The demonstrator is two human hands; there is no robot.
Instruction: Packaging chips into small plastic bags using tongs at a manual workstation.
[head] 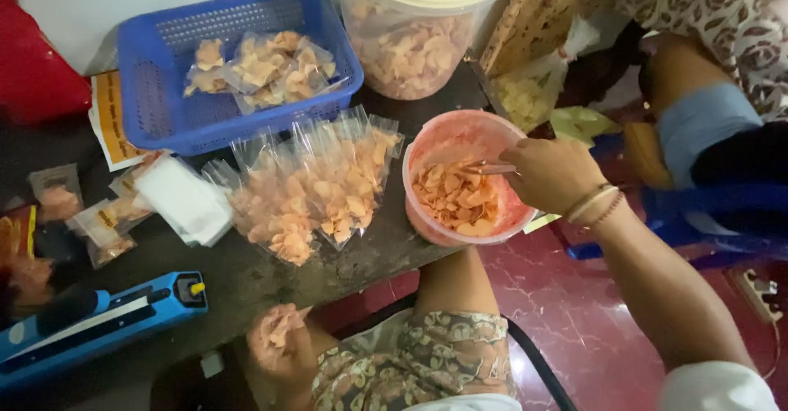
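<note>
Two hands work here: nearest, the left hand [283, 345] has its fingers closed on a clear bag of chips [283, 329] just off the dark counter [271, 275], while farther right the right hand [552, 173] clamps tongs [490, 167] inside the pink tub [427, 144] of chips, beyond which sits a blue basket [156, 91].

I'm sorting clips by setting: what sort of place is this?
Probably a small home snack-packing spot: a tub of chips that the right hand reaches into, filled clear bags on a dark table, and a blue heat sealer.
</note>
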